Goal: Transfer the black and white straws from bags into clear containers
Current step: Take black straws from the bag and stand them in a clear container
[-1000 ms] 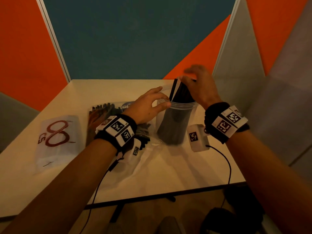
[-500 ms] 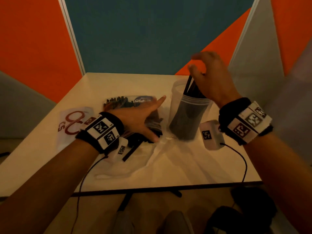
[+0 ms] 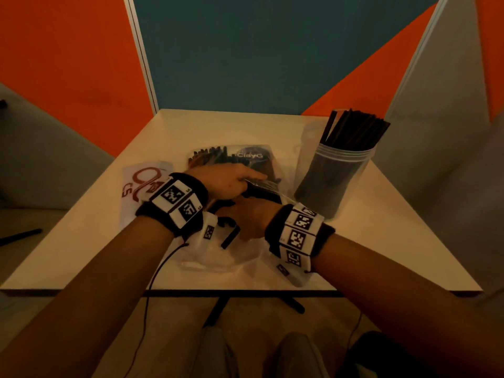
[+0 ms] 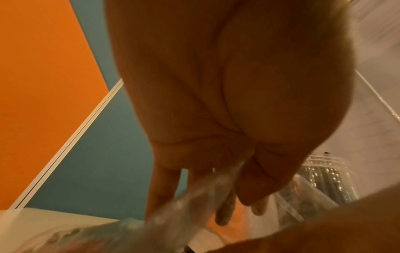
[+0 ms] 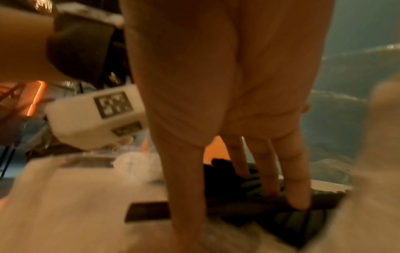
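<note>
A clear bag (image 3: 240, 156) of black straws lies at the table's middle. My left hand (image 3: 231, 181) rests on top of it and pinches the clear film (image 4: 194, 196) between thumb and fingers. Just below, my right hand (image 3: 245, 216) reaches into the bag's mouth. Its fingers (image 5: 296, 188) are straight and touch the black straws (image 5: 249, 207), with the thumb spread to the side. One black straw (image 3: 230, 238) pokes out of the bag near my left wrist. A clear container (image 3: 338, 173) packed with upright black straws stands at the right.
A flat bag with a red logo (image 3: 144, 181) lies at the left of the table (image 3: 381, 241). Another clear container (image 3: 308, 143) stands close behind the full one. Orange, teal and grey partition walls close in the table's far sides. Cables hang off the front edge.
My right hand left the top of the container and came down to the bag's mouth. My left hand moved from the container onto the bag and took hold of its film.
</note>
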